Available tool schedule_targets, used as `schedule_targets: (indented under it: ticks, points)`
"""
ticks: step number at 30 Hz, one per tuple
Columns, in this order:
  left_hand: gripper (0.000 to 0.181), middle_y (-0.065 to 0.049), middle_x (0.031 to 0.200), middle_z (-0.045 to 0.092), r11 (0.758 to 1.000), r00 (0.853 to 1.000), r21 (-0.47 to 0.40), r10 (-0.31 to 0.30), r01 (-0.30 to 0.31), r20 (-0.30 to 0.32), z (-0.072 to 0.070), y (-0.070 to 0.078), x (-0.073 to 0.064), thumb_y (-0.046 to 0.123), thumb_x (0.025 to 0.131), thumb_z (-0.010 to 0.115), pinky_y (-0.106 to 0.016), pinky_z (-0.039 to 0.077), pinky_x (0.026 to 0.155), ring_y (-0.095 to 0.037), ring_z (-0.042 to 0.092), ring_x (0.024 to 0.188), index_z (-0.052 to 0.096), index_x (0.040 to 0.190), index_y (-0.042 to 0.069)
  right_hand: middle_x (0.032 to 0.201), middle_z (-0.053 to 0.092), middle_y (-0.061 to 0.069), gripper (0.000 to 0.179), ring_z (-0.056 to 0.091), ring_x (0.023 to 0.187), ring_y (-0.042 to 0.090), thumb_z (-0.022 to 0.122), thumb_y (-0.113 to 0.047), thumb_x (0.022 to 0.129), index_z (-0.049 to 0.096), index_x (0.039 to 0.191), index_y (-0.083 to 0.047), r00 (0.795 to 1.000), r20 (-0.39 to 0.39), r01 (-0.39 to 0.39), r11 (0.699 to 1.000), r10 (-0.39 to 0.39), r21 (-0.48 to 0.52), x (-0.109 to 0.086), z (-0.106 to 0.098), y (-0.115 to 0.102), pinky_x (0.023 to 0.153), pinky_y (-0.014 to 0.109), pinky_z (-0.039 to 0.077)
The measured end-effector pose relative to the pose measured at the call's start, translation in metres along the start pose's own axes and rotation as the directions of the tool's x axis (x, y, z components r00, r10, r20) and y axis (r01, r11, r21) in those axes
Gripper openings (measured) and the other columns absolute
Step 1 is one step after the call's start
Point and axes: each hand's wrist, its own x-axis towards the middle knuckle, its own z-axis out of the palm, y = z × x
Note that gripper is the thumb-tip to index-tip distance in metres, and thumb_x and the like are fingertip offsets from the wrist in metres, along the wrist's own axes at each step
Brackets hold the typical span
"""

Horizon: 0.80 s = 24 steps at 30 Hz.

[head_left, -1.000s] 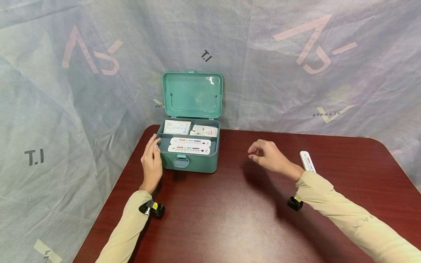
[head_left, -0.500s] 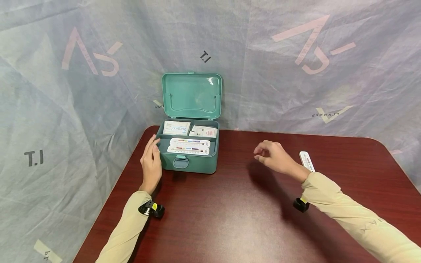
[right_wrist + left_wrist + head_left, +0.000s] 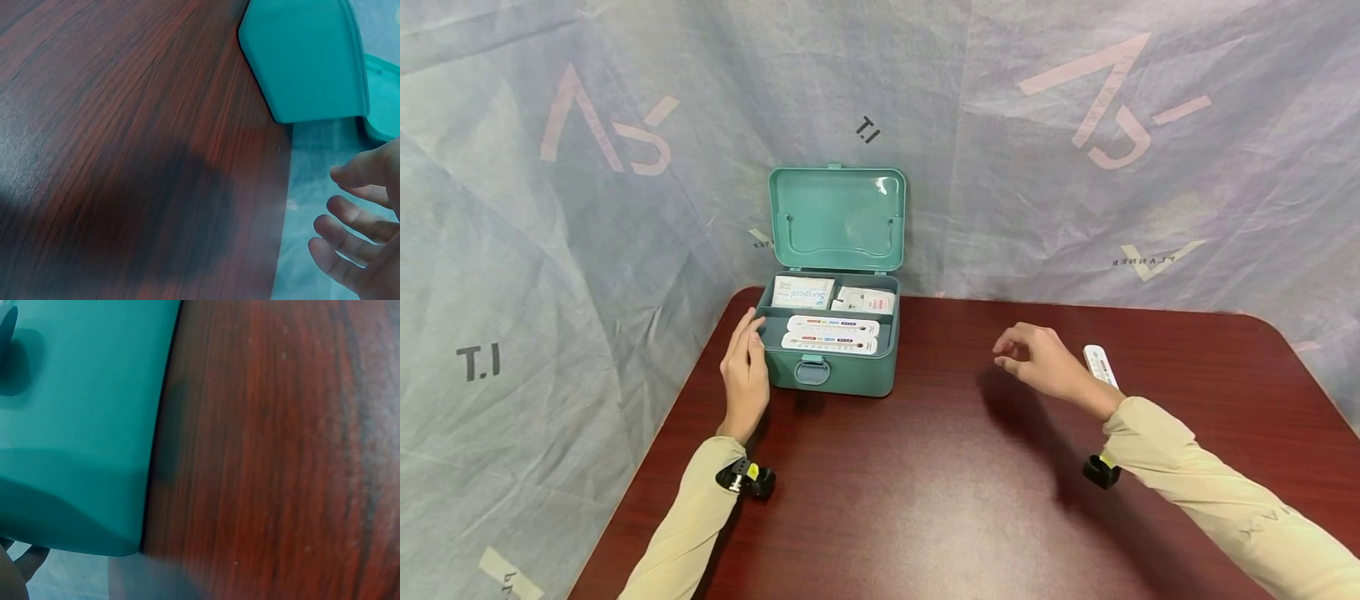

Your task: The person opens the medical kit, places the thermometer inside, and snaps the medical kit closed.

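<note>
Nearest, two sleeves [image 3: 1232,492] are reaching in over the counter [image 3: 925,492], a small camera [image 3: 1101,472] riding under each wrist. The left hand [image 3: 747,375] is lying along the box's left side with fingers nearly straight, gripping nothing; it seems to be touching the wall, probably steadying the box [image 3: 857,372]. The right hand [image 3: 1043,367] is hovering over the counter, well apart from the box, fingers loosely curved, thumb and fingertips parted, holding nothing.

A loose thermometer [image 3: 1099,363] is lying just beyond the right wrist, which is hiding its near end. Two more thermometers [image 3: 829,342] are lying flat in the box's front compartment, one behind the other, printed faces up; that long bay is likely suiting their shape. The ring [image 3: 812,372] is hanging on the front wall, out of the opening's way.

Behind a divider, two packets [image 3: 802,292] are sitting in separate rear compartments. The lid [image 3: 838,212] is standing upright on its hinges, leaving the top accessible, while the cloth [image 3: 1000,175] is closing off the space behind.
</note>
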Motion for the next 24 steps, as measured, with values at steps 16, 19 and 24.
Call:
schedule_targets:
  ticks: [16,19,24]
  points:
    - [0.034,0.003,0.142,0.045,1.0,1.0,-0.016,-0.006,0.006,0.007,-0.001,0.0,0.0,0.015,0.103,0.039,-0.022,0.036,0.087,-0.023,0.05,0.113,0.06,0.124,0.0,0.075,0.06,0.0,0.009,0.057,0.071,0.019,0.071,0.001,0.077,0.067,0.083,-0.005,0.999,-0.048,-0.023,0.999,0.021,-0.04,-0.024,-0.019,0.013,0.062,0.038,0.046]
    - [0.033,0.0,0.142,0.046,1.0,1.0,-0.017,0.0,0.0,0.002,-0.001,0.0,0.0,0.013,0.102,0.04,-0.021,0.036,0.084,-0.025,0.051,0.106,0.06,0.123,-0.001,0.076,0.061,0.0,0.009,0.058,0.072,0.019,0.071,0.0,0.078,0.068,0.084,-0.006,0.998,-0.053,-0.036,0.998,0.033,-0.05,-0.029,-0.022,0.015,0.063,0.039,0.046]
    - [0.031,-0.003,0.141,0.047,1.0,1.0,-0.017,0.003,-0.004,-0.01,-0.001,-0.001,0.0,0.012,0.102,0.042,-0.021,0.036,0.083,-0.027,0.052,0.102,0.061,0.122,-0.001,0.077,0.061,0.0,0.008,0.057,0.071,0.016,0.071,0.0,0.079,0.068,0.083,-0.007,0.997,-0.071,-0.048,0.997,0.044,-0.065,-0.037,-0.026,0.017,0.062,0.039,0.046]
